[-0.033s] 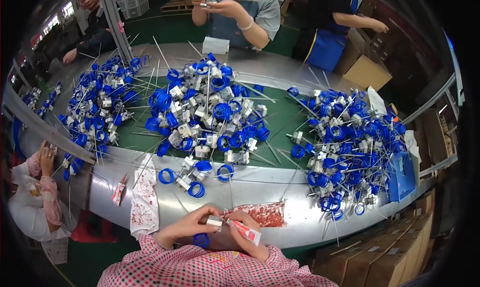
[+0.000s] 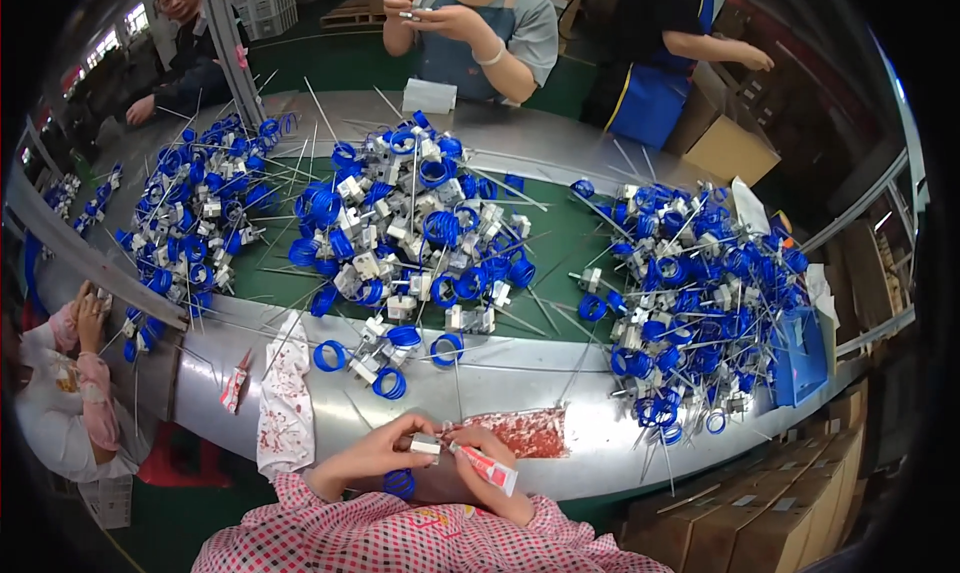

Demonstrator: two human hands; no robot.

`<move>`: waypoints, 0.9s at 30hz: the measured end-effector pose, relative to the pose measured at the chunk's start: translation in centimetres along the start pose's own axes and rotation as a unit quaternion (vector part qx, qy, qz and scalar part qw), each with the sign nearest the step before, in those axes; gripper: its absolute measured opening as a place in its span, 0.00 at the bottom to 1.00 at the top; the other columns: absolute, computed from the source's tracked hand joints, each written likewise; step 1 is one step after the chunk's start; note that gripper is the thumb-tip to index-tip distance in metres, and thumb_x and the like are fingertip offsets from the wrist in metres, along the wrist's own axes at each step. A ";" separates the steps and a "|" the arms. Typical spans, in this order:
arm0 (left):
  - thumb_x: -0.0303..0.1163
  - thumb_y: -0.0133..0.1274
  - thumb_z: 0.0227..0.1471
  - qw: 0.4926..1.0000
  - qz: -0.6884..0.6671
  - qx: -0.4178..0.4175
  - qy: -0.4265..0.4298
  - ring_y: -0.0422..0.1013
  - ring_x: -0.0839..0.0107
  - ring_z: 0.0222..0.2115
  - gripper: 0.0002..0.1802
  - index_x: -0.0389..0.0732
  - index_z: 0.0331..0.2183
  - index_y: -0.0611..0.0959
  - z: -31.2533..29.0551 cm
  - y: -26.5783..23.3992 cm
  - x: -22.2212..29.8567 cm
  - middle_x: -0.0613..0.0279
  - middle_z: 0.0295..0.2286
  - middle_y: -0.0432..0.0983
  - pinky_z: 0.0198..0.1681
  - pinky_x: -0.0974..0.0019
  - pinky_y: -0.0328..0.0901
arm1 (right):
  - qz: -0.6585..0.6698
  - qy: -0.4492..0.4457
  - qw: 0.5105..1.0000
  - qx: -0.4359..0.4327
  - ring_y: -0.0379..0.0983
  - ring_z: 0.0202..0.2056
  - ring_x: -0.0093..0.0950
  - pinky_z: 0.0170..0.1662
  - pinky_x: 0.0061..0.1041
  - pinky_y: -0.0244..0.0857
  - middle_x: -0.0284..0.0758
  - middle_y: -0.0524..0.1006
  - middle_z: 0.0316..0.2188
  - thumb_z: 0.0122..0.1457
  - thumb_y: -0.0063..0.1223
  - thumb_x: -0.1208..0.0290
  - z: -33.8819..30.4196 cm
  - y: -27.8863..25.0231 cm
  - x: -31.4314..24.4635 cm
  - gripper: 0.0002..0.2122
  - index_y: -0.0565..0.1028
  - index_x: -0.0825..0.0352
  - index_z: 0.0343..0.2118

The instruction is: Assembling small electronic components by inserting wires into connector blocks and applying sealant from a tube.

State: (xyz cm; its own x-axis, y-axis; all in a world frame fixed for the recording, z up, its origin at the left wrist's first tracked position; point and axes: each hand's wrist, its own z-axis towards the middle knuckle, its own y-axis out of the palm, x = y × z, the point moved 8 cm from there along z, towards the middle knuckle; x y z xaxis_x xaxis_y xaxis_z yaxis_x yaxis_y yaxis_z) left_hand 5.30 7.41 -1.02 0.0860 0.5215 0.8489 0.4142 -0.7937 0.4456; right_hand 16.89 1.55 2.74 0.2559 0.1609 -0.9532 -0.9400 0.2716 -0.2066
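My left hand (image 2: pixel 378 447) pinches a small white-and-grey block (image 2: pixel 425 444) in front of my chest. Just under that hand hangs a blue coil (image 2: pixel 399 484); whether it joins the block is hidden. In my right hand (image 2: pixel 478 456) is a red-and-white squeeze tube (image 2: pixel 488 469), its narrow end turned toward the block. The tube's tip is close to the block, but I cannot tell if they touch. Beyond my hands, a red-smeared patch (image 2: pixel 520 432) marks the metal table edge. A few blue-coiled block parts (image 2: pixel 388 382) lie nearest to my left hand.
Large heaps of blue-coiled parts lie at the middle (image 2: pixel 400 228), left (image 2: pixel 195 208) and right (image 2: pixel 690 293), thin rods sticking out. A stained white cloth (image 2: pixel 286 413) and another tube (image 2: pixel 235 388) lie left. A blue bin (image 2: pixel 803 358) stands right. Other people work around the table.
The whole view has shifted very slightly. Both hands keep the same hold on the block and the tube.
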 end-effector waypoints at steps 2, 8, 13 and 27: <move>0.25 0.52 0.46 0.995 0.063 0.068 -0.046 0.64 0.77 0.37 0.17 0.40 0.39 0.65 -0.2 -1.0 -1.0 0.62 0.45 0.60 0.37 0.75 0.62 | -0.032 -0.017 0.999 0.013 0.71 0.34 0.31 0.35 0.22 0.64 0.38 0.72 0.30 0.45 0.51 0.80 -0.4 0.1 -0.1 0.08 0.70 0.69 0.31; 0.28 0.52 0.46 0.996 0.023 0.077 -0.033 0.64 0.80 0.28 0.17 0.40 0.39 0.66 -0.5 -0.2 0.1 0.67 0.33 0.64 0.30 0.77 0.60 | -0.069 -0.086 0.992 0.058 0.72 0.34 0.34 0.35 0.25 0.66 0.41 0.73 0.33 0.43 0.52 0.82 -1.2 -0.2 -0.6 0.11 0.70 0.70 0.32; 0.28 0.53 0.46 0.993 0.005 0.090 -0.070 0.64 0.81 0.26 0.18 0.41 0.39 0.66 -1.0 -0.3 0.2 0.67 0.32 0.66 0.29 0.78 0.59 | -0.008 -0.030 0.998 0.063 0.71 0.34 0.34 0.38 0.26 0.65 0.41 0.74 0.32 0.44 0.51 0.82 -1.0 -0.3 0.2 0.08 0.71 0.70 0.31; 0.23 0.51 0.46 0.991 0.048 0.093 -0.077 0.64 0.78 0.34 0.17 0.39 0.39 0.65 -1.0 0.2 -0.6 0.62 0.40 0.62 0.31 0.74 0.62 | -0.023 -0.072 0.993 0.089 0.71 0.36 0.34 0.39 0.27 0.65 0.38 0.73 0.30 0.42 0.52 0.83 -1.3 -1.2 0.1 0.10 0.71 0.71 0.30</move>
State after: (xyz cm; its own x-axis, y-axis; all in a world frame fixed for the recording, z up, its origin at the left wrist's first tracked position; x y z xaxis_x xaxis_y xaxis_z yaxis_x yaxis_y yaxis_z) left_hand 4.45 6.66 -1.23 0.2642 0.4993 0.8252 0.5569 -0.7775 0.2921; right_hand 17.75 0.02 2.60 0.3391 0.2744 -0.8998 -0.8752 0.4427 -0.1949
